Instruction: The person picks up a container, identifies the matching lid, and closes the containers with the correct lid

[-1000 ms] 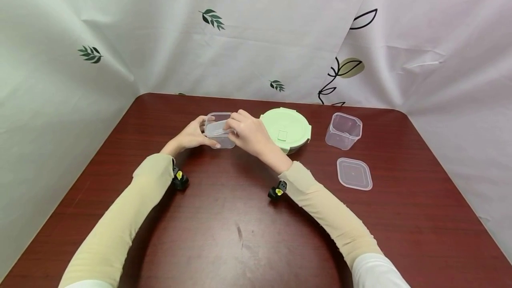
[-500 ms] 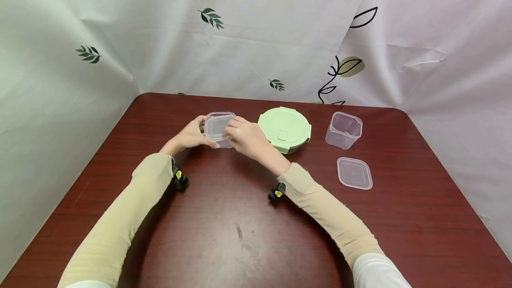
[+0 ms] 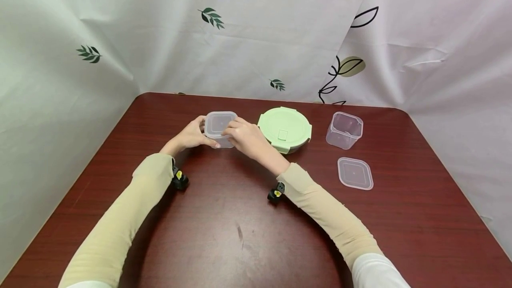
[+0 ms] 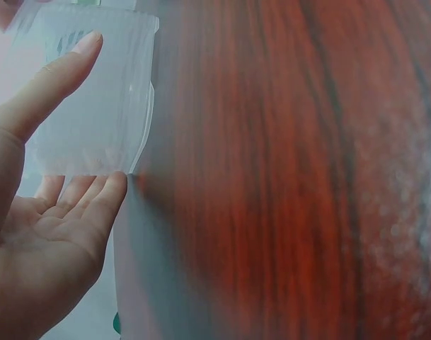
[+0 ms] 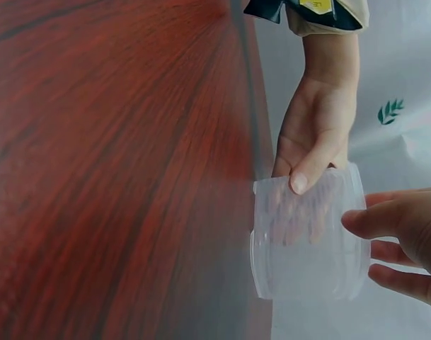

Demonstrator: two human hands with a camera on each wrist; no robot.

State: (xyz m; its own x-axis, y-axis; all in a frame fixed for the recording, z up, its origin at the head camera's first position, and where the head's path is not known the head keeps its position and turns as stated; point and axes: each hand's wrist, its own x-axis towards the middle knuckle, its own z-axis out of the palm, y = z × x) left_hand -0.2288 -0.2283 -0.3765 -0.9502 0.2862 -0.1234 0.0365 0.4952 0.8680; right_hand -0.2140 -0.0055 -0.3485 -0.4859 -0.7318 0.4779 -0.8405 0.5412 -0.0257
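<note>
One clear tub (image 3: 226, 142) is sitting left of centre on the table (image 3: 224, 217), and we are holding it with our left hand (image 3: 190, 135), its grip spread about as wide as the tub, thumb lying on the near wall and fingers reaching round behind. With our right hand (image 3: 248, 136) we are pinching the right edge of a flat lid (image 3: 218, 122), thumb and fingertips nearly together; the lid is covering the tub's top, though we cannot tell whether its rim is seated. We are probably fitting this lid on. The next move is likely calling for lining up the corners and pressing evenly round the edge, our left hand bracing the walls. Beside our right hand, a green-lidded bowl (image 3: 285, 123) is standing just to the right.
</note>
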